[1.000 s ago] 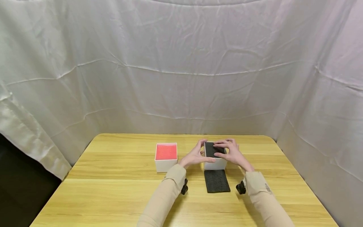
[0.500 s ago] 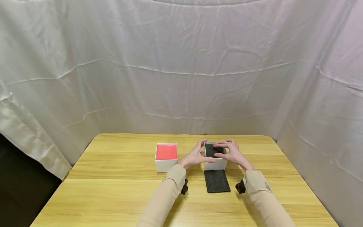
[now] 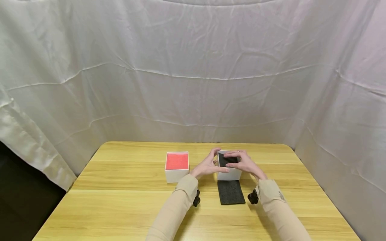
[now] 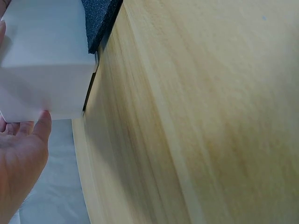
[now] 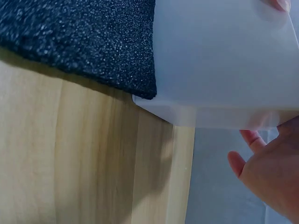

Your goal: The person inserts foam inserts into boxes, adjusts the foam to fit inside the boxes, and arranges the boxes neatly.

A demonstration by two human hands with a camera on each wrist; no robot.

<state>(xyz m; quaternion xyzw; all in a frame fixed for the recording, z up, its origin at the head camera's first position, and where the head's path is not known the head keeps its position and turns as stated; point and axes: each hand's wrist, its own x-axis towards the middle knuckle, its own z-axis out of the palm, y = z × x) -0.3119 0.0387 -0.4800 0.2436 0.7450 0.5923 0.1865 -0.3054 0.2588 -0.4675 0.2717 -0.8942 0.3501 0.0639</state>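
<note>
A white open-topped box (image 3: 230, 174) stands right of the table's middle, with a black foam sheet (image 3: 223, 160) inside near its rim. My left hand (image 3: 208, 166) holds this box by its left side, thumb along the front rim and fingers toward the back. In the left wrist view, fingertips of the left hand (image 4: 23, 154) touch the box wall. My right hand (image 3: 245, 163) reaches over the right rim, its thumb and fingers apart above or on the black foam inside. Exact fingertip contact is too small to tell. A black foam square (image 3: 231, 192) lies flat before the box.
Left of my left hand is another white box (image 3: 176, 175) with a red sheet (image 3: 177, 161) near its top. Both stand on the wooden table (image 3: 120, 201). Pale curtains (image 3: 193, 83) surround the table's back and sides.
My right hand has shifted slightly left and further over the box, with its fingers farther across the black foam. My left hand and both boxes stay in place.
</note>
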